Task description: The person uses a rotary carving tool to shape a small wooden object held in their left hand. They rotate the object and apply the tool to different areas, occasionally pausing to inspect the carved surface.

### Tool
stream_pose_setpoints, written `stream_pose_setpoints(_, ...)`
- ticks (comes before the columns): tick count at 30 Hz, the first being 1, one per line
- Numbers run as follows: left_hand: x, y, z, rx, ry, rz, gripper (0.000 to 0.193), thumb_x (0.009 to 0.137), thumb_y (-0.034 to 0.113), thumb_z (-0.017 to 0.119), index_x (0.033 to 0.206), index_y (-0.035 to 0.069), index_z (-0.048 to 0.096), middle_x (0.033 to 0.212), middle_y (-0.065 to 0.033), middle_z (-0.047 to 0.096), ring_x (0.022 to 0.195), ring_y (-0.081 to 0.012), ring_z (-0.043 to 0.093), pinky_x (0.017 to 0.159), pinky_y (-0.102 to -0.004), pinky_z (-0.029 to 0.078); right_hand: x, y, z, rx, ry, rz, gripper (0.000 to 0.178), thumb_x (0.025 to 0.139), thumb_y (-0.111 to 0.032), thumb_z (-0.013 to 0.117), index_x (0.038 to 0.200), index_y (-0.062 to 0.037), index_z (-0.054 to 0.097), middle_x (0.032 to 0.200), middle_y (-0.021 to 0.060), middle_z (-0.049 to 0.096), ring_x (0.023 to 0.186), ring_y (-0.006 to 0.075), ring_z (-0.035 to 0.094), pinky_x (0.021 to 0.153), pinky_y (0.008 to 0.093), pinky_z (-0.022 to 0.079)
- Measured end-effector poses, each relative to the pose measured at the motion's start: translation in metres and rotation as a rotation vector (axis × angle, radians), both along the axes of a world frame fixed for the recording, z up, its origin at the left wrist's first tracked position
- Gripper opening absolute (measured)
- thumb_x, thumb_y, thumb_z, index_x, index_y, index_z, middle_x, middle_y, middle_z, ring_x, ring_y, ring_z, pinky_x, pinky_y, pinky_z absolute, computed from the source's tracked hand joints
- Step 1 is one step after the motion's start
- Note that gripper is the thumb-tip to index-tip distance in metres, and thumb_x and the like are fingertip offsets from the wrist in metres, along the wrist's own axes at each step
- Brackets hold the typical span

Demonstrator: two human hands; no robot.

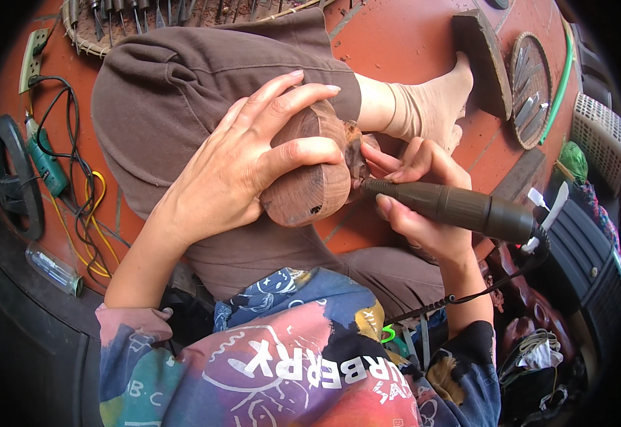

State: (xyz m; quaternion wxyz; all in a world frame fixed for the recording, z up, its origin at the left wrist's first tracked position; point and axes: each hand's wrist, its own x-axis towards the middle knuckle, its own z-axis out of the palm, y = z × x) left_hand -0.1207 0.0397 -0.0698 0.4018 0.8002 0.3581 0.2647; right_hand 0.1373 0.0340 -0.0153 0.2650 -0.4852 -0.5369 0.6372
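A brown wood carving (309,196) with a rounded, smooth end rests against my trouser leg. My left hand (257,146) wraps over it from the left, thumb across the top and fingers on the far side. In my right hand (424,188) is a dark rotary carving tool (460,208), held like a pen. Its tip points left and meets the rougher, carved end of the wood; the exact contact is partly hidden by the fingers. A coiled black cord (513,274) runs from the tool's back end down toward my lap.
Chisels (143,18) lie in a round woven tray at the far left. A smaller basket of blades (531,92) sits far right beside a wooden block (481,64). A green power tool (46,156) and tangled cables (76,178) lie left on the red tile floor.
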Motion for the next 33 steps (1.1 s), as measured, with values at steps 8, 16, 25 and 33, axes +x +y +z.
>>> stream_pose_setpoints(8,0.000,-0.001,-0.002,0.002,-0.008,0.004,0.065,0.063,0.011,0.083,0.121,0.023,0.057,0.151,-0.0141,0.042,0.140,-0.0427,0.038,0.111,-0.0527,0.037,-0.011,0.008,0.010,-0.154,-0.079,-0.148,0.022,0.085,0.001,0.072,0.091,-0.0023,0.051,0.094,0.0064,0.068,0.105,0.0169,0.068,0.093,0.0295,0.053)
stream_pose_setpoints(16,0.000,-0.001,0.001,-0.007,-0.004,0.008,0.064,0.062,0.010,0.083,0.119,0.023,0.058,0.151,-0.0137,0.042,0.141,-0.0426,0.037,0.111,-0.0530,0.036,-0.006,0.016,0.015,-0.130,-0.145,-0.006,0.021,0.082,0.000,0.073,0.084,-0.0018,0.052,0.090,0.0048,0.067,0.102,0.0157,0.068,0.089,0.0280,0.054)
stream_pose_setpoints(25,0.000,0.001,0.002,-0.018,0.013,-0.011,0.063,0.061,0.009,0.082,0.118,0.022,0.057,0.150,-0.0142,0.042,0.140,-0.0438,0.037,0.111,-0.0537,0.036,-0.010,0.020,0.015,-0.080,-0.234,0.013,0.022,0.078,-0.004,0.074,0.083,-0.0011,0.053,0.081,0.0042,0.064,0.090,0.0109,0.068,0.077,0.0253,0.053)
stream_pose_setpoints(33,0.001,0.001,0.003,-0.021,0.018,-0.015,0.064,0.062,0.008,0.082,0.119,0.021,0.056,0.150,-0.0159,0.042,0.140,-0.0451,0.037,0.112,-0.0547,0.035,-0.011,0.021,0.013,-0.082,-0.268,0.035,0.025,0.077,-0.010,0.075,0.086,-0.0026,0.053,0.077,0.0049,0.061,0.072,0.0094,0.060,0.065,0.0267,0.048)
